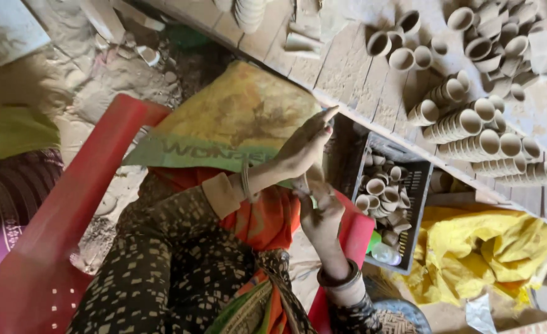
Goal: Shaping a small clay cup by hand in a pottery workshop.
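– Wooden planks (372, 93) are being seen across the top right. What is being carried on them?

– Clay cups are being carried there, some loose and some nested in long lying stacks (471, 133). Below and to the left, a red plastic chair (57, 247) is being sat on by the person.

– And the yellow things?

– A yellow printed sack (224, 124) is being spread beyond the knees, just beside the plank edge. A crumpled yellow plastic sheet (471, 247) is being left on the ground at the lower right.

– What is being kept between them?

– A black plastic crate (409, 185) is being kept under the plank edge, and more clay cups (379, 192) are being held in it, heaped loosely.

– Now the hands.

– Both are being held together in front of the crate, over the sack's near edge. The left hand (301, 148) is being raised with its forefinger stretched out straight and the other fingers bent downward. Whether anything is being pinched by them cannot be told.

– And the right?

– The right hand (320, 216) is being held just beneath, with its fingers curled and pressed together around a small pale piece (303, 183).

– Where exactly is that piece being held?

– It is being held between the two hands, touching both, above the lap. Its kind cannot be told.
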